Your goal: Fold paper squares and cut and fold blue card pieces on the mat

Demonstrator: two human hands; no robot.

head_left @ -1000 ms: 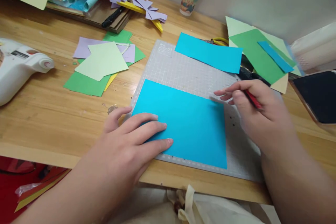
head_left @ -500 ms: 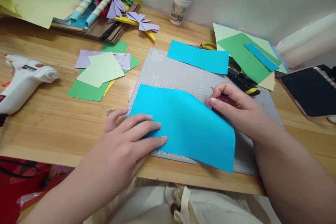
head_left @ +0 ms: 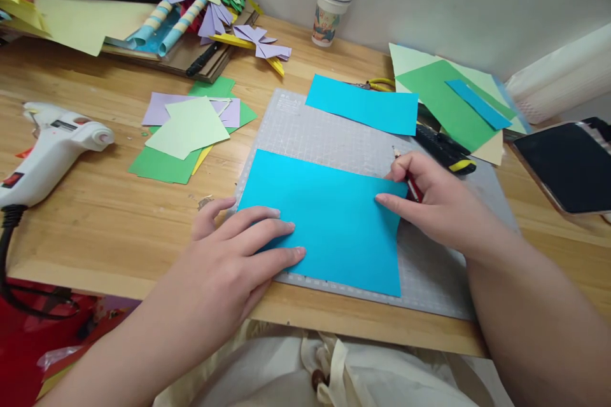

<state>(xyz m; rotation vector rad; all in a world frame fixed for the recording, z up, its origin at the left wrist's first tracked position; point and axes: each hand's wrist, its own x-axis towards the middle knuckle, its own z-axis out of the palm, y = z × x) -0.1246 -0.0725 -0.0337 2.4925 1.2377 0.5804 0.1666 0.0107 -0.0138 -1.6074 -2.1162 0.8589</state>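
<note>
A large blue paper sheet [head_left: 329, 222] lies nearly flat on the grey cutting mat [head_left: 443, 286]. My left hand [head_left: 243, 248] rests on the sheet's left part with its fingers spread. At the sheet's upper right corner is my right hand [head_left: 424, 197], with a red pencil [head_left: 413, 187] held in its curled fingers, tip pointing up and left. Its thumb lies over the sheet's edge. A smaller blue strip [head_left: 363, 105] sits across the mat's far edge.
At the left are a white glue gun [head_left: 57, 146] and stacked paper pieces [head_left: 188, 127]. Paper cups [head_left: 329, 9] stand at the back. Green sheets [head_left: 443, 102], a black-and-yellow tool [head_left: 443, 149] and a dark tablet [head_left: 568, 162] lie at the right.
The blue sheet's right side, bowed up before, has come down nearly flat. My right hand has shifted slightly right, its thumb now over the sheet. The pencil stands more upright.
</note>
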